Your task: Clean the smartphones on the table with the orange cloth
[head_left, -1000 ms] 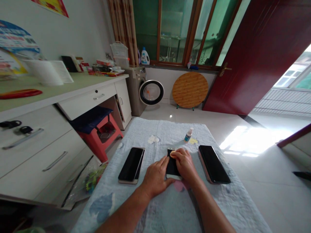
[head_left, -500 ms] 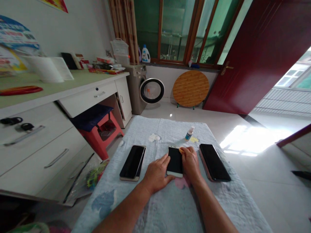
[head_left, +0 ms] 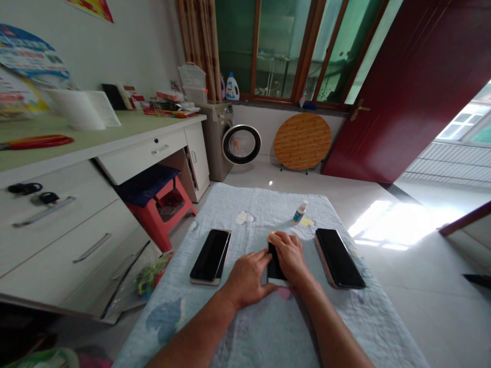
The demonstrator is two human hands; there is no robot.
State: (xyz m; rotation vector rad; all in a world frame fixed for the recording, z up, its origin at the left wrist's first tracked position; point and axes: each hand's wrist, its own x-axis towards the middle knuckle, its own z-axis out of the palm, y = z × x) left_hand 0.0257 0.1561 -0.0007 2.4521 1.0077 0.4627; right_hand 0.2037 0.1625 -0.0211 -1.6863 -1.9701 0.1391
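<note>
A white-framed smartphone with a dark screen lies face up on the cloth-covered table. My left hand steadies it, fingers along its left edge and thumb at the bottom corner. Across the upper part of the screen, my right hand presses a small orange-yellow wiping pad with its fingertips; the pad is mostly hidden under the fingers. To the left rests a dark phone overlapping a gold-edged one beneath. Another black phone sits at the right on something pinkish. A small spray bottle stands behind my right hand.
The pale blue patterned cloth covers the table. A red stool and a white desk are on the left. Beyond the table are a washing machine with its door ajar and a round wooden tabletop.
My right hand has slid left across the phone's top with the pad, from the right corner towards the left corner. It now covers more of the screen. My left hand stays at the phone.
</note>
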